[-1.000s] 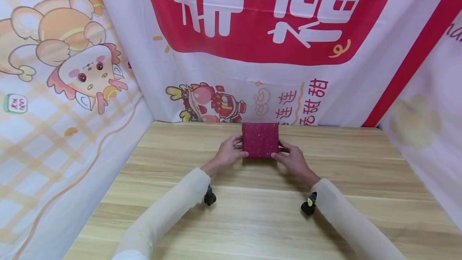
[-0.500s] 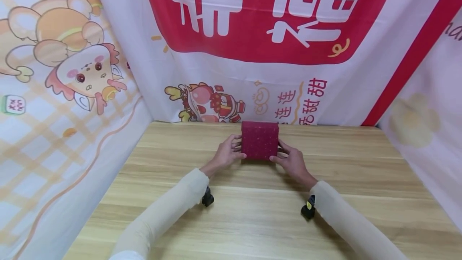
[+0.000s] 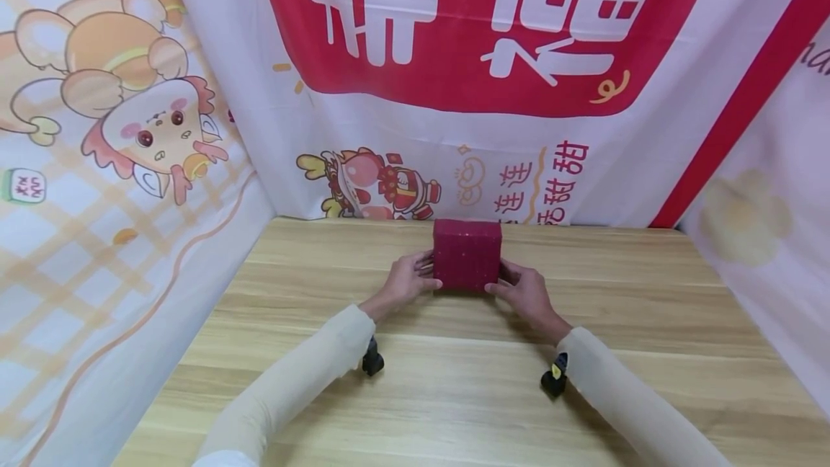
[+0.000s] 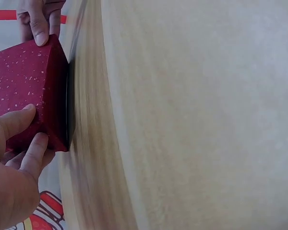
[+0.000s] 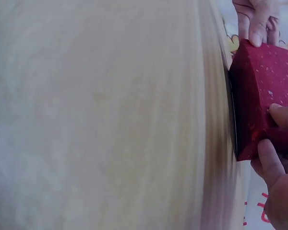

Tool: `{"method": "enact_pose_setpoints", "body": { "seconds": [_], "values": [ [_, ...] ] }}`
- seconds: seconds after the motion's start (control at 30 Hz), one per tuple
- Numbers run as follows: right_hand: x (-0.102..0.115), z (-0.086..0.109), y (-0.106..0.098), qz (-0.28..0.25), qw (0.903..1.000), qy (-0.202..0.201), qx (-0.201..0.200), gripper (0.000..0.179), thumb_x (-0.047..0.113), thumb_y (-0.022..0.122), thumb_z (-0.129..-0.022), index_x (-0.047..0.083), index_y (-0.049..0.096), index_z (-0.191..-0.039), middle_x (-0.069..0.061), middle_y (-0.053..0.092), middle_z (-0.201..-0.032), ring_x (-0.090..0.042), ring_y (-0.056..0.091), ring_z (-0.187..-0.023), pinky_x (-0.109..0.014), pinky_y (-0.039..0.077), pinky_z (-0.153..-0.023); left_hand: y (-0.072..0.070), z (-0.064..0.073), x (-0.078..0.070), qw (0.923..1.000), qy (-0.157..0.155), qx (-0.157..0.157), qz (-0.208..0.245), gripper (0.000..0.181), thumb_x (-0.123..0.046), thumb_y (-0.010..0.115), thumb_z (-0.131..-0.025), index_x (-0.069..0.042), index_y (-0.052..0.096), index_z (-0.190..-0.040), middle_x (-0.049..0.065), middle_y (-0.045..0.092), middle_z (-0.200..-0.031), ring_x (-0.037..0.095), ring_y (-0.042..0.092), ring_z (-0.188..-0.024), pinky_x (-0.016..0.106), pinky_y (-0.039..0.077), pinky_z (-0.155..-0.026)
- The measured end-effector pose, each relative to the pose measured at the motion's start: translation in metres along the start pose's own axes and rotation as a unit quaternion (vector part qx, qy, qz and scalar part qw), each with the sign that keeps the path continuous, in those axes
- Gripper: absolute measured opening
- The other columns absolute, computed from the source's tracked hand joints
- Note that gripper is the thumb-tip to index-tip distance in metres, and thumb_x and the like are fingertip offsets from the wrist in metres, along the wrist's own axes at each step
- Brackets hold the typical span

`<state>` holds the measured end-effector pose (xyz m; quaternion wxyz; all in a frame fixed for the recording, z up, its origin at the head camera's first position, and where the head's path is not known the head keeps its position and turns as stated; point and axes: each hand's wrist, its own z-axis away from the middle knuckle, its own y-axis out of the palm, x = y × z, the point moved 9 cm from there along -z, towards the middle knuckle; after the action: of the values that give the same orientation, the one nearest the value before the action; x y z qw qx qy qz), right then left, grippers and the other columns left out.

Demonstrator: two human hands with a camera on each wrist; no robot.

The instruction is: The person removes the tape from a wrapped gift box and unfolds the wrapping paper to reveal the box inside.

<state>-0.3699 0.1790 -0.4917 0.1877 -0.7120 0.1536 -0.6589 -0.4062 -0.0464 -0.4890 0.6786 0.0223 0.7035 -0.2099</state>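
A dark red box (image 3: 467, 256) with pale specks stands at the far side of the wooden table, close to the cloth backdrop. My left hand (image 3: 408, 277) grips its left side, the thumb on the front face and the fingers along the side. On the opposite side my right hand (image 3: 525, 292) holds it the same way, thumb on the front. Both wrist views show the speckled box (image 4: 19, 79) between the two hands, its dark lower face right at the tabletop. In the right wrist view the right thumb (image 5: 283, 116) presses on the speckled face.
The wood-grain table (image 3: 447, 380) spreads out in front of the box. Behind it hangs a white and red printed cloth (image 3: 467, 103). A cartoon-printed cloth (image 3: 130, 251) walls the left side, and a pale cloth (image 3: 765, 258) the right.
The box has tipped slightly, so its front face appears taller and a strip of its top shows. Its lower edge has come a little nearer; both hands have shifted slightly with it.
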Motion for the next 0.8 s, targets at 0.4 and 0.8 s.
{"method": "enact_pose_setpoints", "body": {
  "seconds": [0.4, 0.8],
  "values": [
    [-0.008, 0.001, -0.003, -0.017, 0.9997, 0.017, -0.001, 0.058, 0.022, 0.078, -0.085, 0.015, 0.057, -0.137, -0.007, 0.062, -0.135, -0.023, 0.060, -0.126, -0.039, 0.049, -0.106, -0.006, 0.002, 0.006, 0.9998, -0.011, -0.006, -0.014, 0.060, -0.003, 0.077, -0.082, -0.004, 0.054, -0.137, 0.015, 0.062, -0.135, 0.027, 0.062, -0.123, 0.032, 0.054, -0.101],
    [0.002, 0.008, -0.008, -0.020, 0.9993, -0.021, -0.023, 0.057, 0.026, 0.073, -0.090, 0.012, 0.052, -0.141, -0.011, 0.060, -0.137, -0.024, 0.063, -0.121, -0.030, 0.056, -0.095, -0.008, 0.005, -0.003, 0.9992, -0.020, -0.003, -0.033, 0.060, -0.013, 0.074, -0.088, -0.011, 0.052, -0.143, 0.011, 0.061, -0.137, 0.024, 0.063, -0.122, 0.030, 0.057, -0.095]
  ]
}}
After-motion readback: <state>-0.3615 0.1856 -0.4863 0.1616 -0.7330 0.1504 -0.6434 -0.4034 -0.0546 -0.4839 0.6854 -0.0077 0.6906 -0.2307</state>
